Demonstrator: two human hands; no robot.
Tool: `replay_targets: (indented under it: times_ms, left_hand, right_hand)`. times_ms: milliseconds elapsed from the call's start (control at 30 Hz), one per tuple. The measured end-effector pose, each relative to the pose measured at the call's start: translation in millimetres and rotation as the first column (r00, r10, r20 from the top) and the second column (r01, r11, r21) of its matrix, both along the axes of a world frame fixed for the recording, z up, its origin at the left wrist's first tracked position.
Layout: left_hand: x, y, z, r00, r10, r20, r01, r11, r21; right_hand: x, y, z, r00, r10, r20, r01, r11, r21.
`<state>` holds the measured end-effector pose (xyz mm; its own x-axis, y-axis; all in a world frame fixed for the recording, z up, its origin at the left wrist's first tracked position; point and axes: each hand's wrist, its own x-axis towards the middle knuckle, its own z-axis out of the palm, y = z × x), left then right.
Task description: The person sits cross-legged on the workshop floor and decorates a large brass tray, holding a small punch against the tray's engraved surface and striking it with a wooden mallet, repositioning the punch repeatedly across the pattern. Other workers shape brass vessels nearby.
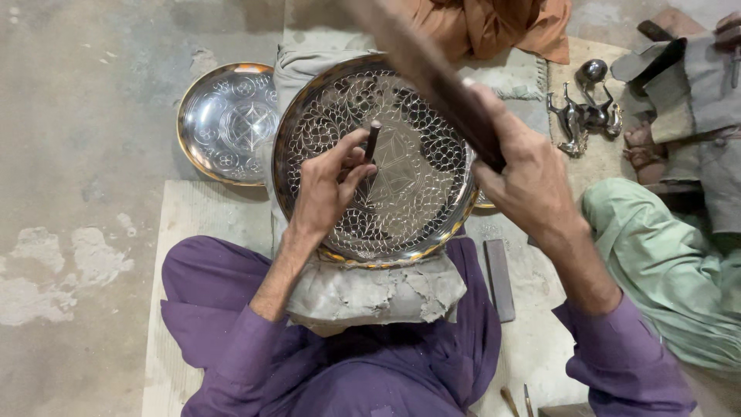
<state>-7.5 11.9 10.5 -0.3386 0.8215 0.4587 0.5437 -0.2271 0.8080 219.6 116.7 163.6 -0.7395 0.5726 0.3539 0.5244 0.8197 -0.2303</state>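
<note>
Head view: I see my left hand [328, 189] pinching a short dark chisel [372, 141] between thumb and fingers, its tip set on the star at the centre of the engraved metal plate [386, 166]. The plate leans tilted on a cracked grey cushion [378, 293] in my lap. My right hand [529, 181] is clenched round a dark wooden mallet [432, 73], raised above the plate and blurred. To do this well, I judge the chisel should stay steady on the line, and the blows light and square on its top.

Around me the floor is worn concrete. A second engraved plate [228, 120] lies flat at the left, well apart. A flat dark bar [499, 278] rests beside my knee, small metal figurines [583, 116] sit on the mat at the right, and another person's green sleeve [664, 262] shows there.
</note>
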Motion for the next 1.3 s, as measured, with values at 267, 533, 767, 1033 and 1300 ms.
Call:
replay_targets:
  times_ms: [267, 533, 767, 1033, 1300]
  left_hand:
    - [-3.5, -0.2, 3.5, 0.996, -0.086, -0.009, 0.086, 0.996, 0.015]
    - [-6.9, 1.2, 13.6, 0.99, -0.139, -0.02, 0.137, 0.988, -0.076]
    - [-10.1, 0.9, 20.0, 0.975, -0.221, -0.03, 0.218, 0.972, -0.083]
    - [-18.0, 4.7, 32.9, 0.92, -0.366, -0.138, 0.349, 0.928, -0.132]
    - [-23.2, 19.9, 36.0, 0.818, -0.477, -0.321, 0.473, 0.876, -0.095]
  right_hand:
    - [1.9, -5.6, -10.4, 0.99, -0.053, 0.128, 0.042, 0.995, 0.089]
    - [11.1, -10.4, -21.1, 0.994, -0.108, 0.027, 0.109, 0.992, -0.056]
    - [17.4, -9.6, -34.2, 0.989, -0.145, 0.025, 0.146, 0.987, -0.062]
    - [47.8, -17.0, -89.4, 0.946, -0.21, -0.249, 0.144, 0.956, -0.257]
    - [72.1, -38.8, -144.5, 0.921, -0.387, -0.04, 0.382, 0.919, -0.103]
